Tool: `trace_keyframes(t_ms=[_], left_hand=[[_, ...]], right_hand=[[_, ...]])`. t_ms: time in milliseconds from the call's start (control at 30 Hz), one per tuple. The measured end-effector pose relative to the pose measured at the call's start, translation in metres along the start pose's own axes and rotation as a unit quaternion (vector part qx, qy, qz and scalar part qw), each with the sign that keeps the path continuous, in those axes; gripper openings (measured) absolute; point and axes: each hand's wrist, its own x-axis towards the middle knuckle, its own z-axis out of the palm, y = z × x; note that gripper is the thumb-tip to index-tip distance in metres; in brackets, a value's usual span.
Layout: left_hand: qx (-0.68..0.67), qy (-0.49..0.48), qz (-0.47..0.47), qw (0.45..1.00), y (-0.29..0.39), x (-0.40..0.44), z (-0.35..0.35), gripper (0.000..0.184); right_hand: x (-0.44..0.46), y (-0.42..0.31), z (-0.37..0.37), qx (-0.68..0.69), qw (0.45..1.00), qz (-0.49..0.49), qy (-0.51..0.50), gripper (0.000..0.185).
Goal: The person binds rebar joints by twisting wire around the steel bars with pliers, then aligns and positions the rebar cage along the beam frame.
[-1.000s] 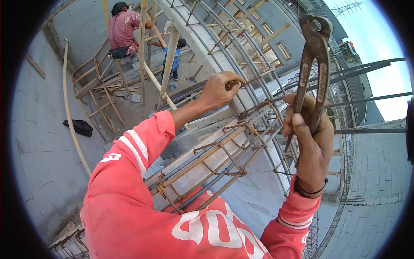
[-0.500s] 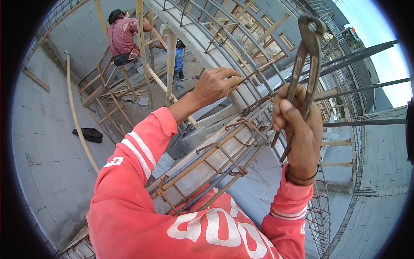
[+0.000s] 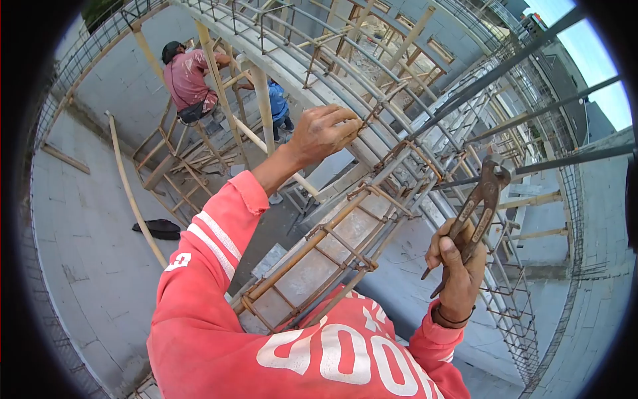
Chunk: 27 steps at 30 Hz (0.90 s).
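Across the middle of the view lay the steel rebar cage (image 3: 306, 246), likely heavy and stiff, best gripped on its lengthwise bars, clear of the crossing ties. Just right of it, the right hand (image 3: 460, 271) was wrapped around the handles, the sound place to hold, of rusty pincers (image 3: 490, 193) that looked solid and fairly weighty. Farther up, the left hand (image 3: 325, 135) pinched, between bent fingers, the end of a thin rusty rod (image 3: 370, 118), probably light, rigid and rough.
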Motion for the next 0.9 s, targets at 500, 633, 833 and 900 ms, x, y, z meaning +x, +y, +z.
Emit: trace_keyframes(t_ms=[500,633,833,900], left_hand=[[-0.269,0.070,-0.284,0.918,0.008,-0.016,0.030,0.015],[-0.429,0.094,-0.405,0.802,0.016,-0.022,0.039,0.013],[-0.154,-0.047,-0.168,0.973,0.003,0.002,0.003,0.018],[-0.061,-0.062,-0.066,0.994,0.006,0.014,-0.010,0.020]], right_hand=[[-0.036,0.055,-0.019,0.023,0.995,0.083,0.044,0.022],[-0.051,0.080,-0.022,0.041,0.991,0.109,0.059,0.020],[-0.065,0.104,-0.011,0.094,0.976,0.181,0.073,0.012],[-0.065,0.105,-0.007,0.097,0.972,0.202,0.069,0.011]])
